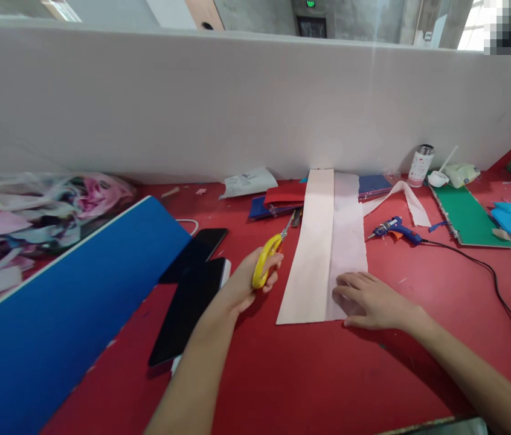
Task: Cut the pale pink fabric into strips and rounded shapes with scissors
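Note:
My left hand [255, 275] is closed around the yellow handles of a pair of scissors [266, 262], whose blades point away and slightly right. Right of the scissors lies a long pale strip [310, 260], cream on its left part. A pinkish-white sheet [347, 241] runs along the strip's right side. Over the near right corner of that sheet rests my right hand [368, 300], fingers spread and lying flat. It holds nothing.
A blue board [101, 284] and two dark tablet-like slabs [187, 308] lie left. A blue glue gun [395, 229] with its cord, a green board [473, 217] and a printed bottle [420, 166] are right. A white partition [237, 109] stands behind.

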`<state>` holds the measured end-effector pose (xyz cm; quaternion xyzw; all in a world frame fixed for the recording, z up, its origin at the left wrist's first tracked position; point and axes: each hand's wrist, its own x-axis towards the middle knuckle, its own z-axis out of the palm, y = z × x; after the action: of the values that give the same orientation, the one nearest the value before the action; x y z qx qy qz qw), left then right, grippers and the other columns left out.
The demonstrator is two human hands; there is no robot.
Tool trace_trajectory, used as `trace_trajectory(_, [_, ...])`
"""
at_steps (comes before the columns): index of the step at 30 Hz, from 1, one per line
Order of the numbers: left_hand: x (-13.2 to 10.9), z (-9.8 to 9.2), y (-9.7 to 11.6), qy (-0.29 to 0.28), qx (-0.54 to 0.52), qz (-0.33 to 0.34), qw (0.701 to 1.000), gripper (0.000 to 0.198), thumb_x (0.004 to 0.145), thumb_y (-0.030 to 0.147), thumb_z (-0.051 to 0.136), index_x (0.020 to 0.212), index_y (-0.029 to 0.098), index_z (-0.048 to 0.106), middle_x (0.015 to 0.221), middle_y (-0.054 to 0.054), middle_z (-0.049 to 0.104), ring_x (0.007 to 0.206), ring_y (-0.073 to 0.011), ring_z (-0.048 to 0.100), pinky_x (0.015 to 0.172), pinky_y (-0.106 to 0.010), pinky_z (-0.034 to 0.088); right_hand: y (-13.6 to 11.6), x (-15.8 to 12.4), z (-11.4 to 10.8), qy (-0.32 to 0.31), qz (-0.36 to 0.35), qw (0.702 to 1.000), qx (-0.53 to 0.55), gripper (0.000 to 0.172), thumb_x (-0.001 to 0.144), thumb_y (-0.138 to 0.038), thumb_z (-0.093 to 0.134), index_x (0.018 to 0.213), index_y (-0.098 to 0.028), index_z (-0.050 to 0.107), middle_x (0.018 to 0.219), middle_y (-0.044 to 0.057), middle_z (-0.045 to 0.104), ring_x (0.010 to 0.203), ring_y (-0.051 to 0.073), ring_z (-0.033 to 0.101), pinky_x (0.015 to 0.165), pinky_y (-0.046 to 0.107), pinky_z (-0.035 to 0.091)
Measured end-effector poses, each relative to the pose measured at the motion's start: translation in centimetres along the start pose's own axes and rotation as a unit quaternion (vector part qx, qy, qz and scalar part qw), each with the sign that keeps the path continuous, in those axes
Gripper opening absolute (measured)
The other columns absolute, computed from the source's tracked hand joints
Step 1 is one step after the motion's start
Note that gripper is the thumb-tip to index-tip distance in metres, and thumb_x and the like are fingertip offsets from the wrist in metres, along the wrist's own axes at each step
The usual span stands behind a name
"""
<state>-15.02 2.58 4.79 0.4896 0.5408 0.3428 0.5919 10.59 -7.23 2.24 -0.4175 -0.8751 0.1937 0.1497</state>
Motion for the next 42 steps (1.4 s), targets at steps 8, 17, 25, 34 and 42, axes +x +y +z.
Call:
trace_trajectory(8, [-2.3, 1.8, 0.6, -0.081, -0.055, 0.013, 0.995, 0.030, 0.061, 0.022, 0.065, 0.075, 0.020, 0.039, 0.078, 0.000, 0.060, 0.054, -0.0082, 0.055, 0.048, -0.020, 0.044, 0.0, -0.2, 0.3, 0.024, 0.010, 0.999, -0.022, 0.041, 0.083, -0.029, 0.062, 0.121, -0.016, 0.054, 0.132, 0.014, 0.050, 0.119, 0.025, 0.047, 0.101, 0.039, 0.039])
trace_trajectory(17, [-8.3, 1.3, 0.7, -0.194, -0.017, -0.159, 0.968, 0.031, 0.055, 0.022, 0.061, 0.075, 0.021, 0.037, 0.081, -0.004, 0.063, 0.077, -0.0207, 0.066, 0.050, -0.021, 0.047, -0.8, -2.1, -0.7, 0.009, 0.009, 0.999, -0.053, 0.028, 0.082, -0.012, 0.055, 0.110, -0.017, 0.055, 0.111, 0.010, 0.058, 0.100, 0.022, 0.054, 0.087, 0.035, 0.045])
trace_trajectory(25, [-11.9, 0.0, -1.2, -0.232, 0.061, -0.270, 0.932, 0.034, 0.054, 0.025, 0.059, 0.084, 0.020, 0.044, 0.086, -0.006, 0.069, 0.070, -0.0229, 0.068, 0.050, -0.028, 0.050, 0.1, -1.6, 0.6, 0.046, -0.015, 0.988, -0.144, 0.016, 0.090, -0.011, 0.046, 0.100, -0.016, 0.058, 0.101, 0.008, 0.060, 0.095, 0.021, 0.055, 0.089, 0.038, 0.040])
trace_trajectory(34, [-13.7, -0.3, -1.8, -0.269, 0.101, -0.317, 0.904, 0.043, 0.057, 0.027, 0.054, 0.099, 0.020, 0.048, 0.080, -0.005, 0.070, 0.066, -0.0220, 0.069, 0.057, -0.029, 0.051, 0.4, -0.7, 0.8, 0.079, 0.020, 0.985, -0.155, 0.015, 0.093, -0.014, 0.042, 0.088, -0.017, 0.056, 0.088, 0.006, 0.062, 0.081, 0.018, 0.058, 0.079, 0.032, 0.041])
trace_trajectory(42, [-13.8, 1.7, -2.6, -0.224, 0.097, -0.319, 0.916, 0.039, 0.057, 0.031, 0.055, 0.092, 0.021, 0.041, 0.081, -0.003, 0.068, 0.064, -0.0208, 0.068, 0.050, -0.026, 0.045, 0.3, -1.2, 0.6, 0.123, 0.007, 0.984, -0.128, 0.016, 0.094, -0.014, 0.040, 0.089, -0.018, 0.054, 0.089, 0.005, 0.064, 0.083, 0.018, 0.057, 0.091, 0.036, 0.038])
